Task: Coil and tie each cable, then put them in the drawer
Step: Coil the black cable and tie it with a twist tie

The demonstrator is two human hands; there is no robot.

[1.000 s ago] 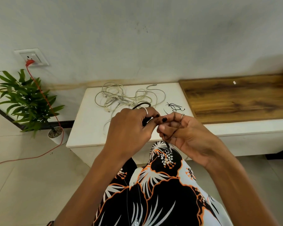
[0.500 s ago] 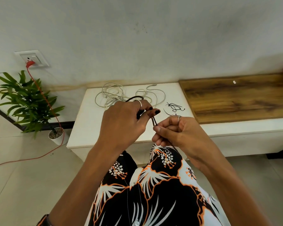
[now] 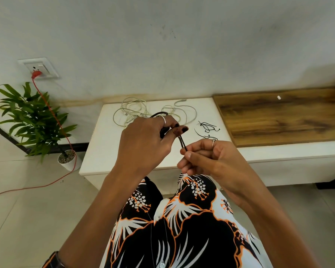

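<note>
My left hand [image 3: 145,140] grips a coiled black cable [image 3: 159,114], most of it hidden inside the fist. A thin black tie [image 3: 182,144] runs from the coil down to my right hand [image 3: 207,157], which pinches its free end. Both hands hover above the front edge of the white cabinet top [image 3: 104,144]. Loose white cables [image 3: 153,111] lie tangled at the back of that top. Spare black ties [image 3: 207,128] lie to the right of the hands.
A wooden board [image 3: 278,115] covers the bench to the right. A potted plant [image 3: 33,120] stands on the floor at the left, with a red cord [image 3: 52,113] running from a wall socket [image 3: 39,67] down across the floor.
My hands have drawn apart: the left rose a little with the coil, the right pulled down and right, stretching the black tie between them.
</note>
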